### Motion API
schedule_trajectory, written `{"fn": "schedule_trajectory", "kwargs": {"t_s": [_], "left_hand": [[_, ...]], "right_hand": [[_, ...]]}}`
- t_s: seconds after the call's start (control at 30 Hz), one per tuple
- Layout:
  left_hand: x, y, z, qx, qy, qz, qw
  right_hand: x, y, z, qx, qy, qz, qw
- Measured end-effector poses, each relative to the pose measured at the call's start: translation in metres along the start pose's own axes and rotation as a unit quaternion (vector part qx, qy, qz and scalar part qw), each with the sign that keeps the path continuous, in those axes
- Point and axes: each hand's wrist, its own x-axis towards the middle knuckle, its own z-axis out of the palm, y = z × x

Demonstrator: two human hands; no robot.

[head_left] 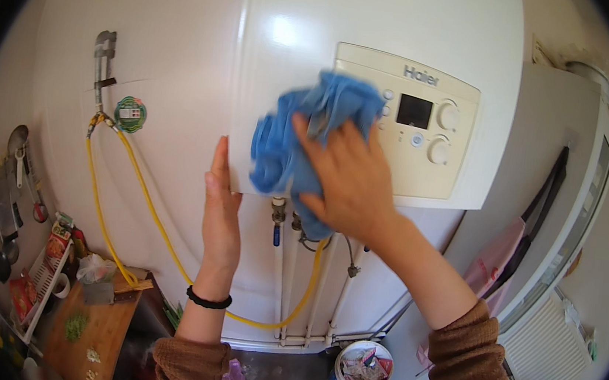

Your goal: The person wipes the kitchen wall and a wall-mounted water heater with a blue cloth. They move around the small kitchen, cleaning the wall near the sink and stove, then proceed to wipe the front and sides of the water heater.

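A white wall-hung boiler [289,55] fills the upper middle, with a cream control panel [397,155] bearing a small dark screen and two round knobs. My right hand [350,176] presses a bunched blue cloth [288,133] against the boiler's front, over the panel's left part. Its fingers spread across the cloth and partly sink into the folds; the hand is slightly blurred. Beside the boiler's lower left edge, my left hand [220,211] stands upright with fingers straight and holds nothing. Whether its palm touches the side is hard to see.
Valves and pipes [278,224] hang below the boiler, along with a yellow hose [172,250]. A wooden cutting board [93,331] with chopped greens lies lower left, below hanging utensils [11,189]. A waste bucket [359,374] stands on the floor; a tall cabinet [540,133] is at right.
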Motion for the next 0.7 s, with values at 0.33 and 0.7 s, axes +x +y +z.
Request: {"fn": "schedule_trajectory", "kwargs": {"t_s": [0.33,0.7], "left_hand": [[0.002,-0.011,-0.001,0.059,-0.01,0.043,0.997],[0.003,-0.014,-0.002,0.07,-0.008,0.087,0.994]], "right_hand": [[0.024,0.053,-0.02,-0.032,0.116,0.049,0.991],[-0.039,0.028,-0.025,-0.039,0.006,0.078,0.996]]}}
